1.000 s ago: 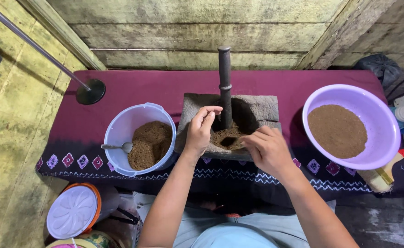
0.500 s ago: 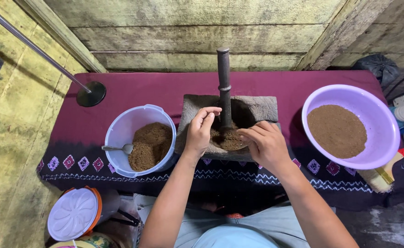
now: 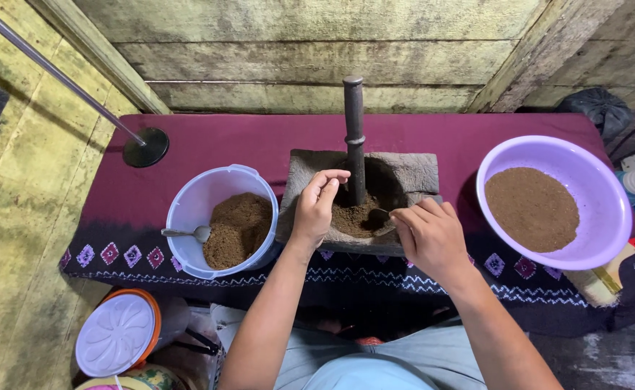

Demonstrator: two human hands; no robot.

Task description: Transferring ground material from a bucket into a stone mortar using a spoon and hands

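A grey stone mortar stands mid-table on a maroon cloth, with brown powder in its hollow and a dark pestle standing upright in it. My left hand rests on the mortar's near-left rim, fingers curled beside the pestle and holding nothing. My right hand is at the near-right rim, gripping a small metal spoon whose bowl reaches into the powder.
A pale blue tub with brown powder and a spoon stands left. A lilac bowl of powder sits right. A metal rod on a round base stands at back left. A white lid lies below the table edge.
My right hand has shifted slightly right and down along the mortar rim with the spoon. The left hand stays at the rim by the pestle.
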